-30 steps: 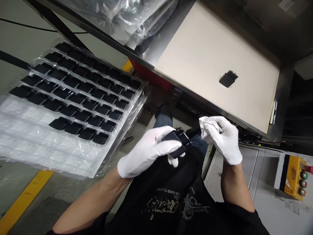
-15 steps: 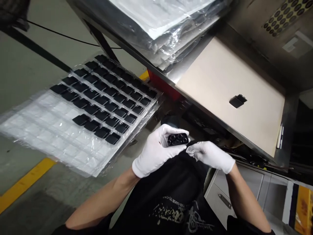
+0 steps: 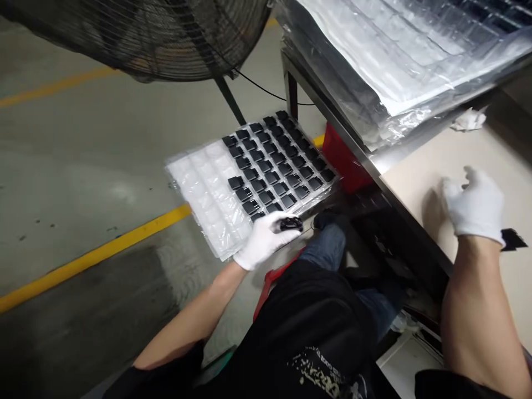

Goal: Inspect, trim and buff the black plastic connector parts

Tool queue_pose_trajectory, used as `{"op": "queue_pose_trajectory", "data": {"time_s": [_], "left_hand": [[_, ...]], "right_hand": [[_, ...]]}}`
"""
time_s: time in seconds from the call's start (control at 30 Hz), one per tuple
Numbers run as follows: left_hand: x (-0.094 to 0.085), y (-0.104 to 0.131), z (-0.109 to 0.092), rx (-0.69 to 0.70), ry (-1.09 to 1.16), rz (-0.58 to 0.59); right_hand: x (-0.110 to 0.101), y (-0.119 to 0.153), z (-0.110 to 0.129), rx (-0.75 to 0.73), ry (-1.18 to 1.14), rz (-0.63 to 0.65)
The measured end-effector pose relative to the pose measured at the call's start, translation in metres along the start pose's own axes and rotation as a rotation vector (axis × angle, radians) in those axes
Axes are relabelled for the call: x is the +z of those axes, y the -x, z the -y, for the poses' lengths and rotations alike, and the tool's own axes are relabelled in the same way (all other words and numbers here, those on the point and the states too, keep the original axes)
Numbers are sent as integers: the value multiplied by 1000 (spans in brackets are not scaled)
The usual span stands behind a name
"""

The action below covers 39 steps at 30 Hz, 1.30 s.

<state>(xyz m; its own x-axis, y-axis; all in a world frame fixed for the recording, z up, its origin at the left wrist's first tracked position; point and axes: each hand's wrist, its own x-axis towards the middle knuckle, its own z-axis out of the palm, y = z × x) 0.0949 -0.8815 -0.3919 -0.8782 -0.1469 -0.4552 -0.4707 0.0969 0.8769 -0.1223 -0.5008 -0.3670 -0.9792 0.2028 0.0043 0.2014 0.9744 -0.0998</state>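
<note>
My left hand (image 3: 264,238), in a white glove, is closed on a small black part (image 3: 291,224) near the front edge of a plastic-covered tray (image 3: 203,183). Rows of black pieces (image 3: 272,177) fill the tray's right portion; its left portion shows white pockets. My right hand (image 3: 476,202), also gloved, is over the beige board (image 3: 415,194) with fingers apart and nothing visible in it. Another black part (image 3: 514,239) lies on the board beside my right wrist. Crumpled white material (image 3: 469,119) rests at the board's far edge.
A large fan (image 3: 166,39) stands at the upper left. Plastic-wrapped sheets (image 3: 399,72) are stacked on the metal bench at the upper right. Below the bench is a red container (image 3: 343,160). A yellow line (image 3: 124,238) crosses the floor.
The view has swung left. My right hand has moved away from my left and over the board, its fingers now spread. White crumpled material now shows on the board. My left hand keeps the black part.
</note>
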Motion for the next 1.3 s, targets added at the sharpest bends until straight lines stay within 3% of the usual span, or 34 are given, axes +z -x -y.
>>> {"op": "queue_pose_trajectory", "data": {"time_s": [0.17, 0.23, 0.3, 0.43, 0.63, 0.73, 0.8, 0.87, 0.97, 1.03, 1.1, 1.2, 1.3], "left_hand": [[-102, -44, 40, -60, -299, -258], [-130, -62, 50, -46, -281, -281], [-145, -75, 54, -24, -258, -276], [-148, -84, 40, 8, -220, -212], [-135, -82, -11, 19, -194, -139], [-136, -87, -38, 3, -227, -182], [-134, -92, -63, 13, -226, -270], [-125, -97, -98, 94, -197, -345], [-95, -115, -172, 380, -300, -384], [-64, -143, -229, 603, -482, -389], [-29, -190, -283, 732, -583, -309], [22, -281, -347, 628, -671, -241], [63, -366, -383, 395, -788, -230]], "right_hand": [[31, 25, -3, -82, 187, -49], [36, 24, -7, -84, 185, -68], [40, 20, -11, -83, 190, -69], [43, 15, -14, -76, 200, -95], [35, 28, -14, -168, 125, -99], [35, 26, -14, -138, 128, -81], [35, 17, -11, -78, 147, -64], [35, 3, -3, -21, 168, -40], [35, -15, 12, 12, 194, -14], [37, -21, 20, 5, 196, -19], [40, -23, 23, -10, 182, -38], [44, -20, 21, -29, 157, -65], [46, -16, 18, -39, 134, -77]]}}
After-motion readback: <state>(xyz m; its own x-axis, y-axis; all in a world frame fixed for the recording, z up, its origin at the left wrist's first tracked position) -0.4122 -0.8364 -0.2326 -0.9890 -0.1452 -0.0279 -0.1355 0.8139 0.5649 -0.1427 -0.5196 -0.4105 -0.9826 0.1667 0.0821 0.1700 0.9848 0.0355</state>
